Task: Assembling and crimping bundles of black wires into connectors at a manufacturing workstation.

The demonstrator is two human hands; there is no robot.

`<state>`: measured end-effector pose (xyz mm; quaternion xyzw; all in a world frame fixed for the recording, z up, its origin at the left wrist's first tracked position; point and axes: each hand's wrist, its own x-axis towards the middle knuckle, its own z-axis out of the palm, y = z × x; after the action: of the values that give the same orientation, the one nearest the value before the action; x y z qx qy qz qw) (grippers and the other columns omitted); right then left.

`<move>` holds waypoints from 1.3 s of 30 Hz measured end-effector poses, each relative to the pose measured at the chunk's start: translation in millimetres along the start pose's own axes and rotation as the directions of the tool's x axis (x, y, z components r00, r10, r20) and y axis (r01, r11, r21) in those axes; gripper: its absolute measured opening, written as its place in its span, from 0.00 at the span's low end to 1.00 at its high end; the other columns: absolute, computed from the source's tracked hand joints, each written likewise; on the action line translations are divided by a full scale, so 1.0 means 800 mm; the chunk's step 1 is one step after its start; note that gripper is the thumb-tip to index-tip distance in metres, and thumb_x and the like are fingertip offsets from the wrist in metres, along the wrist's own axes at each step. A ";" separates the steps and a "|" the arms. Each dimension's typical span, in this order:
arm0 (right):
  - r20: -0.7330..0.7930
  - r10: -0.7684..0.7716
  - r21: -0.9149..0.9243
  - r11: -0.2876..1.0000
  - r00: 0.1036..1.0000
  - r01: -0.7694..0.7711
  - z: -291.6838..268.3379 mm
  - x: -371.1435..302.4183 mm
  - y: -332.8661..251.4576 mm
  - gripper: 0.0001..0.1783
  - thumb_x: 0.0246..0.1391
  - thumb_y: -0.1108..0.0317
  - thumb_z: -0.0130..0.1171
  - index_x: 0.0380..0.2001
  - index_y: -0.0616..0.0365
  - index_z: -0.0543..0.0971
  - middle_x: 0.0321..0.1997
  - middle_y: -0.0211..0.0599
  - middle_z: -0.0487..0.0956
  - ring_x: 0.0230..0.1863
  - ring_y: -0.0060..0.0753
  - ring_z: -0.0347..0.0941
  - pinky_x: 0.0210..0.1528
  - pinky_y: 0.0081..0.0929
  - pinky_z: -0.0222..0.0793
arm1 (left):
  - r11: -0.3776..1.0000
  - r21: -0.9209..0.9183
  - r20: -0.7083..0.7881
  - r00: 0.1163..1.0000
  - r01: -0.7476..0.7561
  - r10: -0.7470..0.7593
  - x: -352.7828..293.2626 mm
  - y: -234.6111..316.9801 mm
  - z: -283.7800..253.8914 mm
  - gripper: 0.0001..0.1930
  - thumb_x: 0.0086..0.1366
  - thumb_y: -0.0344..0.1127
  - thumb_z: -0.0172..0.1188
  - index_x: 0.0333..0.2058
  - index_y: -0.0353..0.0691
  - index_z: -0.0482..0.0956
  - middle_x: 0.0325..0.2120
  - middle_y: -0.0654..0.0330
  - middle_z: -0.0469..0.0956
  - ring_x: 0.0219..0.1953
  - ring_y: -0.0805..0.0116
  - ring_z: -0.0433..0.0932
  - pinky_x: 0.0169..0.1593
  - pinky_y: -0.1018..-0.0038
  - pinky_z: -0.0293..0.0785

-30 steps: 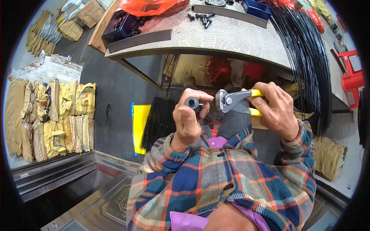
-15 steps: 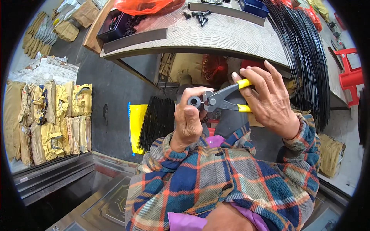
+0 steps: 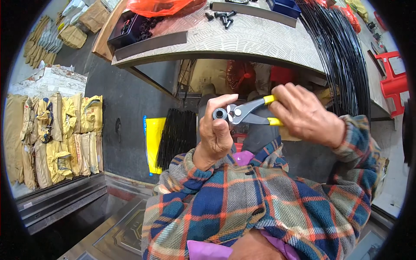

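Note:
Between the thumb and fingers of my left hand [image 3: 213, 136] is a black ring-ended cylindrical part [image 3: 219, 114], its round open end facing up. My right hand [image 3: 305, 115] has its fingers curled around the yellow handles of a pair of end-cutting pliers [image 3: 248, 113]. The grey jaws of the pliers lie right beside the black part, close to my left fingertips. Whether the jaws touch the part, I cannot tell. Both hands are above my lap, in front of the table edge.
Ahead stands a metal-topped table [image 3: 260, 41] with black bolts [image 3: 226, 18], a dark parts bin [image 3: 125, 32] and a blue bin [image 3: 284, 8]. Long black rods [image 3: 340, 56] overhang its right side. Shorter black rods [image 3: 177, 138] lie on a yellow sheet [image 3: 154, 138]. Wrapped packages [image 3: 60, 143] lie left.
The fingers of my right hand have gone from spread out to curled round the plier handles. The handles have come closer together. My left hand has barely moved.

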<state>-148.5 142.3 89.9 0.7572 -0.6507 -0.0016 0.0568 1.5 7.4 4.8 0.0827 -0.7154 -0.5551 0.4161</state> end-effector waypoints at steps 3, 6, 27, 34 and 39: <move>-0.082 0.036 0.077 0.997 0.996 -0.030 0.025 -0.003 -0.003 0.11 0.41 0.71 0.51 0.30 0.63 0.71 0.32 0.38 0.65 0.32 0.33 0.64 0.33 0.27 0.63 | 0.992 -0.035 0.086 0.990 0.119 -0.116 -0.003 -0.006 -0.006 0.32 0.65 0.58 0.31 0.44 0.32 0.70 0.27 0.59 0.73 0.20 0.79 0.67 0.24 0.82 0.62; -0.118 0.086 0.210 0.976 0.989 -0.060 0.023 -0.001 -0.001 0.14 0.36 0.79 0.54 0.33 0.61 0.70 0.37 0.43 0.66 0.37 0.41 0.66 0.39 0.32 0.65 | 0.969 -0.157 0.151 0.975 0.189 -0.165 -0.002 -0.013 -0.016 0.33 0.64 0.60 0.32 0.42 0.33 0.71 0.23 0.63 0.71 0.19 0.81 0.65 0.24 0.83 0.60; -0.015 0.190 0.682 0.720 0.982 -0.129 0.022 -0.001 0.023 0.15 0.44 0.76 0.55 0.38 0.61 0.67 0.32 0.44 0.71 0.35 0.48 0.70 0.36 0.32 0.65 | 0.997 -0.070 -0.114 0.993 0.021 -0.029 -0.003 -0.004 -0.020 0.35 0.62 0.62 0.32 0.51 0.33 0.61 0.16 0.66 0.64 0.16 0.80 0.61 0.21 0.84 0.58; -0.204 0.588 -0.118 0.779 0.783 -0.616 0.100 -0.011 0.185 0.16 0.52 0.59 0.52 0.43 0.51 0.64 0.39 0.42 0.73 0.38 0.50 0.71 0.35 0.39 0.67 | 0.797 -0.221 -0.635 0.703 -0.562 0.320 -0.030 0.140 -0.238 0.28 0.57 0.61 0.48 0.45 0.43 0.66 0.20 0.70 0.65 0.21 0.80 0.63 0.27 0.82 0.64; -0.188 0.565 -0.201 0.779 0.804 -0.594 0.133 0.013 0.210 0.15 0.53 0.56 0.50 0.39 0.54 0.69 0.39 0.41 0.72 0.41 0.46 0.69 0.40 0.38 0.64 | 0.767 0.406 -0.615 0.472 -0.497 0.632 -0.035 0.166 -0.226 0.32 0.57 0.67 0.38 0.44 0.44 0.66 0.11 0.71 0.58 0.10 0.81 0.52 0.13 0.84 0.48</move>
<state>-320.3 98.3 -0.5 0.5053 -0.8420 -0.0216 0.1878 188.9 -58.2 112.1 0.0878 -0.5218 -0.2425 0.8131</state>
